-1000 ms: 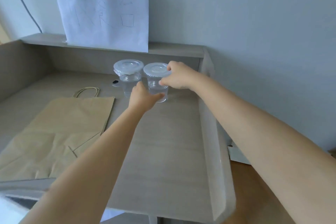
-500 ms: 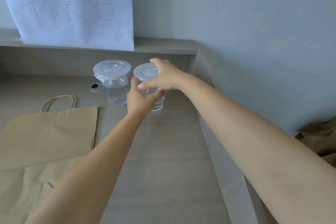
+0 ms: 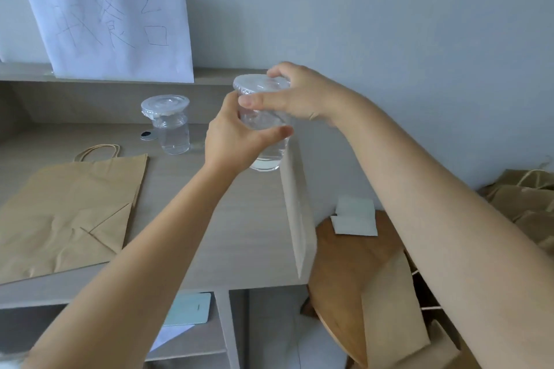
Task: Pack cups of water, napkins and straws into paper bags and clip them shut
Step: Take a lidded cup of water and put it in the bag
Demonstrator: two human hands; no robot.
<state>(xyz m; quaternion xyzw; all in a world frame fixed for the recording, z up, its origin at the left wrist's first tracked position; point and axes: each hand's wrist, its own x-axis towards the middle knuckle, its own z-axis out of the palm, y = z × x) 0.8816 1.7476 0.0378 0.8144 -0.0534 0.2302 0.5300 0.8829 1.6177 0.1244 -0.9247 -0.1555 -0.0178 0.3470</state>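
Above desk (image 3: 245,237) right edge: lidded water cup (image 3: 263,129) airborne, left hand (image 3: 233,141) fingers grasping body, right hand (image 3: 296,96) fingers clamping lid. Second cup (image 3: 171,126) near back edge.

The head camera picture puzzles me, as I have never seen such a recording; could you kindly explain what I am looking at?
There is no machine here. A person wears a wide-angle camera on the head, looking forward and down, so the two bare arms reaching in from below are their own.

Both hands hold one clear lidded cup of water, lifted above the desk. The left hand wraps round its side, and the right hand grips it at the lid.

On the wooden desk a second lidded cup stands near the back, and a flat brown paper bag lies to the left. A sheet of paper with handwriting leans on the wall above the shelf. To the right, beyond the desk, are more paper bags and a round wooden surface carrying what may be napkins.
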